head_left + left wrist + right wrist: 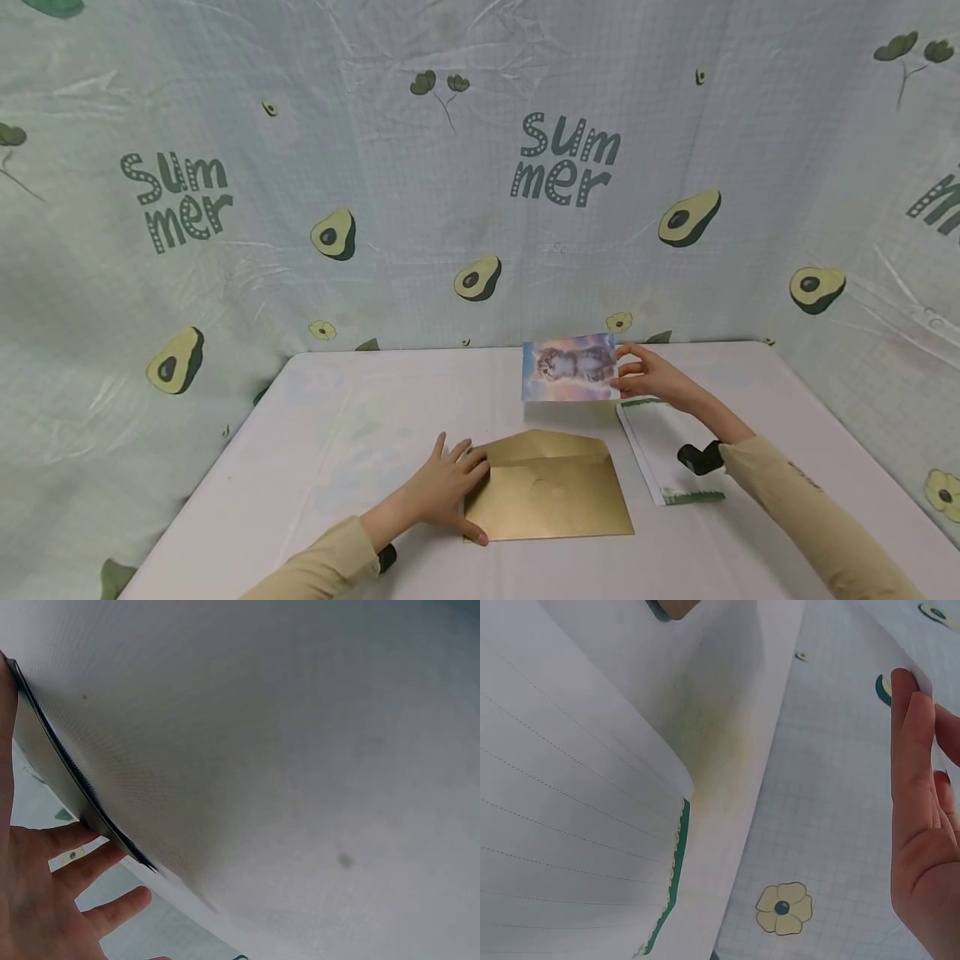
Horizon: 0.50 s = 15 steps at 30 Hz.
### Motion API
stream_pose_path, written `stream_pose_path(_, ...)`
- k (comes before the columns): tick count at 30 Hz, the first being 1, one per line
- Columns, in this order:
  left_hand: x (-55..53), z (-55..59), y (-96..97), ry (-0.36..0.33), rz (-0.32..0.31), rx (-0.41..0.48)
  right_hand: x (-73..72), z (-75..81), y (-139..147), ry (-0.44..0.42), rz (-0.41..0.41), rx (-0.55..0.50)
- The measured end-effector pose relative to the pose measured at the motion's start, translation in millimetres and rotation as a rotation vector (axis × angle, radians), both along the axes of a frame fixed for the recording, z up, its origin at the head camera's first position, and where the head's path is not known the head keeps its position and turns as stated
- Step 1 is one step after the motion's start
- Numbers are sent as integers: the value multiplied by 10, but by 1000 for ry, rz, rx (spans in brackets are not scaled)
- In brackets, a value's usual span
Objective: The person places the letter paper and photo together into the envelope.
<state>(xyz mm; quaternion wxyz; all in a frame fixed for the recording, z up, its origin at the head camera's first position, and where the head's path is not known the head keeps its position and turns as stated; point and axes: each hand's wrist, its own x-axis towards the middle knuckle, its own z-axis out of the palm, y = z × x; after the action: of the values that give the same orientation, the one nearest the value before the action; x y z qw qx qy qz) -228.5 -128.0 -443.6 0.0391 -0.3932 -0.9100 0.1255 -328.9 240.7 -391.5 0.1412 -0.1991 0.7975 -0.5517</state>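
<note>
A gold envelope (551, 498) lies on the table, its pointed flap raised at the far side. My left hand (447, 487) rests on its left end, fingers spread and fairly straight, thumb at the near left corner. The left wrist view shows these fingers (90, 866) against the envelope's dark edge (82, 780). Farther back, my right hand (651, 377) pinches the right edge of a card with a kitten picture (572, 368), held up above the table. In the right wrist view, thumb and fingers (915, 742) meet at the card's pale edge (892, 645).
Lined paper with green borders (667, 450) lies right of the envelope, partly beneath my right forearm. The white table (360, 417) ends at a hanging sheet (405, 275) printed with avocados. Small black devices sit at both wrists.
</note>
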Motion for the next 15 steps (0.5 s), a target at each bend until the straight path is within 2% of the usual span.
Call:
stream_pose_path(7,5,6,-3,5,-11,16,104,-4,58,-39,63,-18)
stream_pose_path(12,3,10,-6,11,-12,11,179,-64,93,-1,164,-61)
stream_pose_path(15,-1,11,-9,14,-12,8,215,-103,105,17,182,-58)
